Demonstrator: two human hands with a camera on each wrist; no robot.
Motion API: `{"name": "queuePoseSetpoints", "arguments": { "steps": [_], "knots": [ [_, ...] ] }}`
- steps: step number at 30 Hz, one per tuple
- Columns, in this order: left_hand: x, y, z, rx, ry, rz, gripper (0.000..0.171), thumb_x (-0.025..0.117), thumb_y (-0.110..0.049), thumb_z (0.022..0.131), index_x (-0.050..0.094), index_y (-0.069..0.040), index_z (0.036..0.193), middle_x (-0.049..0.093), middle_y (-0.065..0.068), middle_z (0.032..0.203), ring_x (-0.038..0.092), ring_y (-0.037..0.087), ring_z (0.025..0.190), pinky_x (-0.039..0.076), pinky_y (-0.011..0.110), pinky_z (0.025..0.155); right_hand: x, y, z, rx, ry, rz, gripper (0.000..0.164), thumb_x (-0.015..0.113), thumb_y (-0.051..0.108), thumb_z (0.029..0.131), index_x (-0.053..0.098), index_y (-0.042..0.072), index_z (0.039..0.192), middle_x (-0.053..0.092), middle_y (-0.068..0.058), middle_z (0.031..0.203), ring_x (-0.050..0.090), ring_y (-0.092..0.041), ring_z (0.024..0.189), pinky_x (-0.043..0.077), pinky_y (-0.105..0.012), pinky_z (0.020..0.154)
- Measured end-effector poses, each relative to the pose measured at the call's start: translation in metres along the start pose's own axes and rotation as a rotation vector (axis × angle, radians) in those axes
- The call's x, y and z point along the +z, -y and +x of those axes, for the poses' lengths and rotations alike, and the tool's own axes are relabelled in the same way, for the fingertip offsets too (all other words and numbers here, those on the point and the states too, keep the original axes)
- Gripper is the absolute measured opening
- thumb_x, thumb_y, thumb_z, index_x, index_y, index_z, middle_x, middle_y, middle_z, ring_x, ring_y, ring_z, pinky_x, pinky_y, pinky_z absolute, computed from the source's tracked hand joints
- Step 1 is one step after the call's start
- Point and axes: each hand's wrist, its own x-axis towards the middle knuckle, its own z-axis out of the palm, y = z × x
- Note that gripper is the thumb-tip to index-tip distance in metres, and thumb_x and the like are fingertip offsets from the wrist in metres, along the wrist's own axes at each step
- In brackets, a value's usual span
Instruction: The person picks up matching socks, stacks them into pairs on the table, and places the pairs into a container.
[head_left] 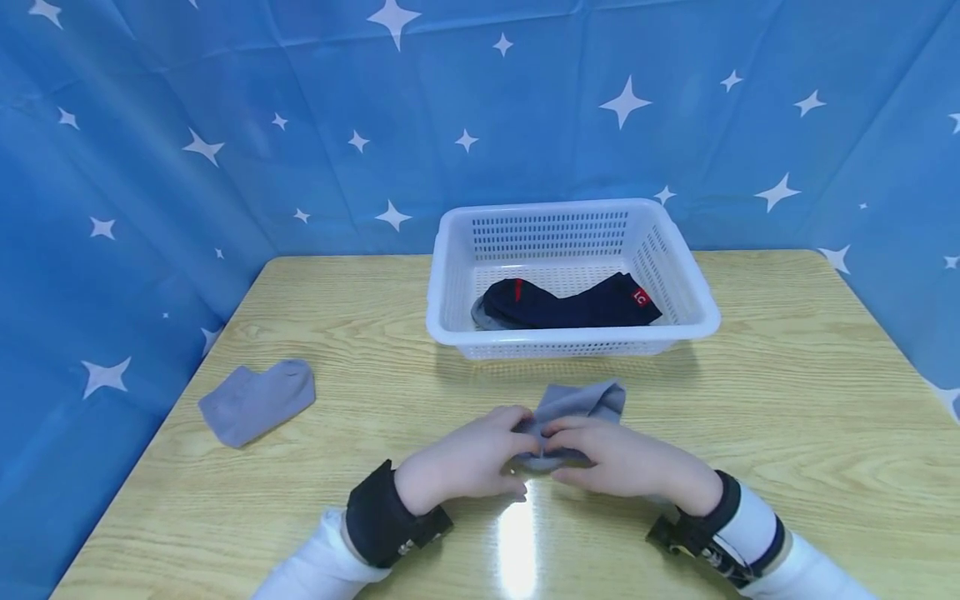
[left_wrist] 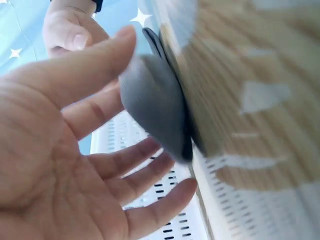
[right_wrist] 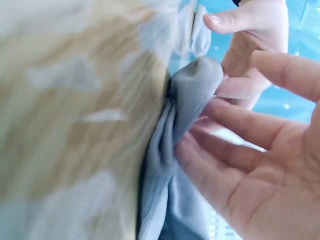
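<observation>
Flanking a folded gray sock, the person's left hand and right hand lie close together over the tabletop. The sock lies on the wood just in front of a white plastic basket, its far end showing beyond the fingers and its near end rolled up. The left hand is relaxed, the fingers spread and slightly bent, with the thumb and index finger at the rolled end; whether the thumb touches is hard to tell. The right hand is likewise uncurled, its fingertips against the sock's side and its thumb apart.

Inside the slotted basket, a black sock with a red lettered patch and a red mark lies across the floor, over something gray. Another gray ankle sock lies flat at the left, well apart from the hands. Behind hangs a blue star-printed cloth; black straps circle both wrists.
</observation>
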Motion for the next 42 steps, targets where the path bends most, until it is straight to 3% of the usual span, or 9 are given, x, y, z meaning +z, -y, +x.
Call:
{"name": "queuePoseSetpoints", "arguments": {
  "steps": [8, 15, 18, 21, 25, 31, 35, 39, 42],
  "knots": [
    [0.003, -0.001, 0.002, -0.031, 0.001, 0.13, 0.037, 0.077, -0.028, 0.079, 0.067, -0.015, 0.112, 0.057, 0.004, 0.121, 0.052, 0.019, 0.115, 0.045, 0.03, 0.095, 0.003, -0.003, 0.001, -0.07, 0.041, 0.07, 0.035, 0.058, 0.026, 0.094, 0.061, 0.004, 0.122, 0.053, -0.012, 0.134, 0.049, -0.03, 0.124, 0.041, -0.045, 0.101],
    [0.005, 0.0, 0.003, 0.018, -0.101, 0.185, 0.016, 0.069, -0.018, 0.086, 0.069, -0.013, 0.102, 0.063, 0.001, 0.107, 0.059, 0.016, 0.1, 0.049, 0.029, 0.086, 0.002, -0.008, 0.002, -0.102, -0.002, 0.014, 0.036, 0.064, 0.021, 0.089, 0.062, 0.003, 0.12, 0.055, -0.011, 0.129, 0.048, -0.033, 0.122, 0.04, -0.047, 0.1],
    [0.001, -0.001, 0.004, 0.027, -0.178, 0.1, 0.004, 0.066, -0.015, 0.088, 0.064, -0.012, 0.09, 0.063, -0.002, 0.088, 0.059, 0.012, 0.081, 0.048, 0.025, 0.073, 0.002, -0.011, 0.003, -0.072, -0.058, -0.016, 0.034, 0.069, 0.019, 0.086, 0.063, 0.004, 0.115, 0.059, -0.007, 0.12, 0.051, -0.03, 0.115, 0.042, -0.045, 0.097],
    [-0.003, -0.002, 0.004, 0.023, -0.249, -0.061, 0.008, 0.064, -0.012, 0.09, 0.057, -0.011, 0.084, 0.057, -0.004, 0.075, 0.051, 0.007, 0.066, 0.043, 0.021, 0.063, 0.001, -0.016, 0.004, -0.061, -0.145, -0.049, 0.026, 0.071, 0.016, 0.083, 0.064, 0.006, 0.107, 0.06, -0.004, 0.111, 0.053, -0.024, 0.106, 0.045, -0.04, 0.089],
    [-0.006, -0.004, 0.002, -0.004, -0.341, -0.232, 0.004, 0.059, -0.011, 0.093, 0.057, -0.009, 0.092, 0.059, -0.002, 0.078, 0.049, 0.006, 0.065, 0.042, 0.018, 0.061, -0.002, -0.024, 0.005, -0.044, -0.253, -0.109, 0.024, 0.072, 0.01, 0.081, 0.065, 0.004, 0.103, 0.061, -0.004, 0.103, 0.053, -0.022, 0.097, 0.046, -0.037, 0.082],
    [-0.006, 0.0, 0.0, -0.054, -0.568, -0.404, 0.006, 0.055, -0.007, 0.094, 0.054, -0.002, 0.097, 0.061, 0.006, 0.084, 0.062, 0.016, 0.078, 0.051, 0.024, 0.07, -0.015, -0.042, 0.003, 0.035, -0.375, -0.144, 0.011, 0.072, 0.006, 0.08, 0.068, 0.007, 0.09, 0.059, -0.001, 0.087, 0.05, -0.022, 0.084, 0.041, -0.038, 0.075],
    [-0.007, 0.003, -0.001, -0.097, -0.665, -0.473, 0.006, 0.054, -0.004, 0.094, 0.052, 0.0, 0.096, 0.058, 0.008, 0.083, 0.061, 0.018, 0.078, 0.052, 0.025, 0.07, -0.021, -0.052, 0.001, 0.116, -0.385, -0.012, 0.005, 0.065, 0.006, 0.087, 0.063, 0.008, 0.083, 0.056, 0.001, 0.078, 0.05, -0.018, 0.076, 0.041, -0.035, 0.07],
    [-0.009, 0.004, -0.003, -0.117, -0.707, -0.52, 0.005, 0.053, -0.003, 0.093, 0.052, 0.001, 0.095, 0.056, 0.007, 0.081, 0.059, 0.016, 0.077, 0.052, 0.025, 0.067, -0.023, -0.056, 0.0, 0.238, -0.342, 0.177, 0.01, 0.055, 0.011, 0.095, 0.056, 0.01, 0.086, 0.044, 0.002, 0.071, 0.042, -0.011, 0.064, 0.036, -0.026, 0.058],
    [-0.009, 0.005, -0.002, -0.114, -0.739, -0.514, 0.003, 0.051, 0.0, 0.092, 0.049, -0.001, 0.094, 0.053, 0.005, 0.079, 0.055, 0.013, 0.073, 0.049, 0.023, 0.064, -0.024, -0.056, 0.0, 0.265, -0.331, 0.241, 0.01, 0.055, 0.016, 0.096, 0.057, 0.009, 0.09, 0.044, 0.001, 0.071, 0.042, -0.01, 0.063, 0.036, -0.025, 0.056]
  ]
}}
